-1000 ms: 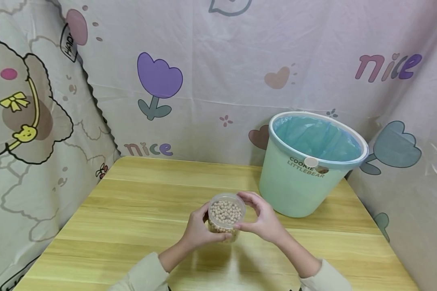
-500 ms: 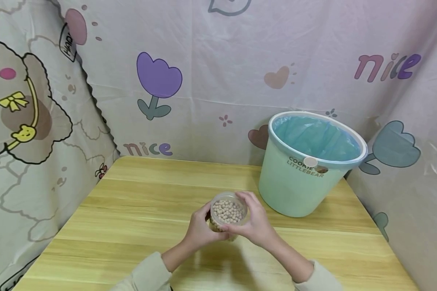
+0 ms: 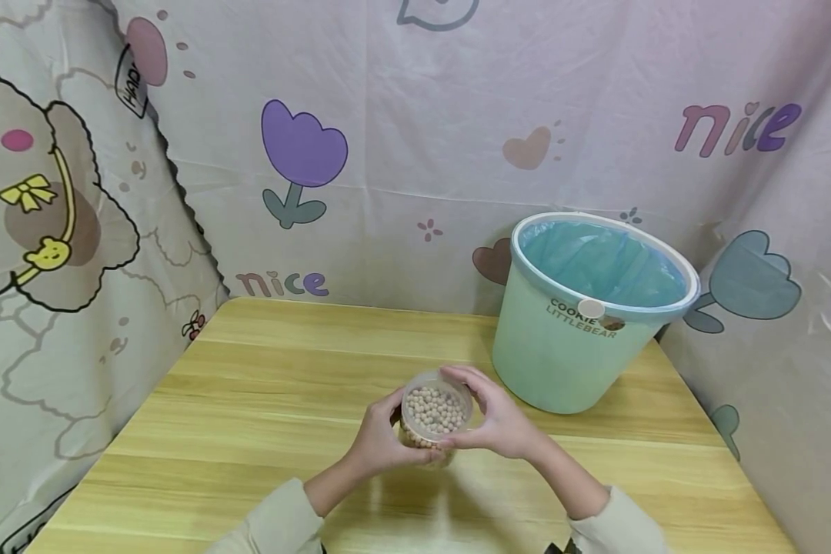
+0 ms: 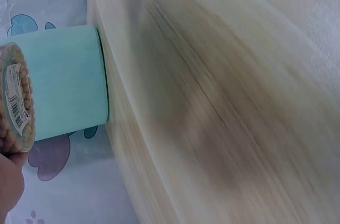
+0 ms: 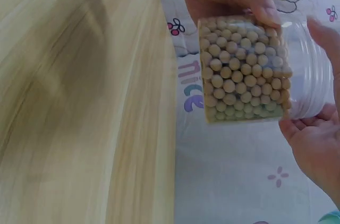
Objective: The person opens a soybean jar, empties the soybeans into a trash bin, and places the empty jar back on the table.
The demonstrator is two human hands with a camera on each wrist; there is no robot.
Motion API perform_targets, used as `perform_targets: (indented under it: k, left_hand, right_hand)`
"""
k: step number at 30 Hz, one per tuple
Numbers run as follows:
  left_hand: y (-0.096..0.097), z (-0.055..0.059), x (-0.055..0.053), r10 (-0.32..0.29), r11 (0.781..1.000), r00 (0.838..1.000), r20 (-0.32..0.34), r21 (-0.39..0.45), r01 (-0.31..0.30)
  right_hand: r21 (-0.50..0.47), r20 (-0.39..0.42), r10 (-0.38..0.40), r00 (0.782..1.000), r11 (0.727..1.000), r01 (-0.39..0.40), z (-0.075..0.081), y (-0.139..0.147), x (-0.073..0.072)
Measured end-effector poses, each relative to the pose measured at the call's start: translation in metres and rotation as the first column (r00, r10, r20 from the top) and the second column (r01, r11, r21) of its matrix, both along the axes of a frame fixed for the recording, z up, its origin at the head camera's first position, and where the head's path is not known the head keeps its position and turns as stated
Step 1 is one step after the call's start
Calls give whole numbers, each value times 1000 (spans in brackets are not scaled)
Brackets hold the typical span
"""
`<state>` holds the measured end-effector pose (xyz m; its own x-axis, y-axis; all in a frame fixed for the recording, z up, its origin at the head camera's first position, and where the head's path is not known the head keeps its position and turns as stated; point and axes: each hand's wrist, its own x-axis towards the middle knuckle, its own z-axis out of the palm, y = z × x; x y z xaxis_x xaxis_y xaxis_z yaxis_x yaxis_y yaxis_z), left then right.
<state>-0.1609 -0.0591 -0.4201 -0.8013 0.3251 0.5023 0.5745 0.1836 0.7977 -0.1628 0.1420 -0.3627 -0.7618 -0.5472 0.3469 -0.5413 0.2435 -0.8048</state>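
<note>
A clear plastic jar of small round beige balls is held above the table in the head view. My left hand grips its body from the left. At the top, my right hand holds the round clear lid, thumb at the near side and fingers at the far side. In the right wrist view the balls fill the body up to near the lid. A white barcode label shows on the jar's underside in the left wrist view.
A pale green bin with a blue liner bag stands at the back right of the wooden table. Printed cloth hangs behind the table and along both sides.
My right hand turned round the jar's top, then came back to nearly its earlier pose. The jar has shifted slightly right, with my left hand still round it.
</note>
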Motion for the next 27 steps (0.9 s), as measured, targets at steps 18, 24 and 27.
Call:
perform_targets:
  k: [18, 24, 27]
  left_hand:
    - [9, -7, -3, 60, 998, 995, -84, 11, -59]
    - [8, -6, -2, 51, 999, 997, -51, 4, -51]
    - [6, -6, -1, 44, 999, 998, -41, -1, -44]
  right_hand:
    - [200, -103, -389, 915, 893, 402, 4, -26, 13]
    - [195, -122, -333, 935, 916, 351, 5, -21, 12]
    - [199, -158, -290, 944, 927, 318, 6, -18, 10]
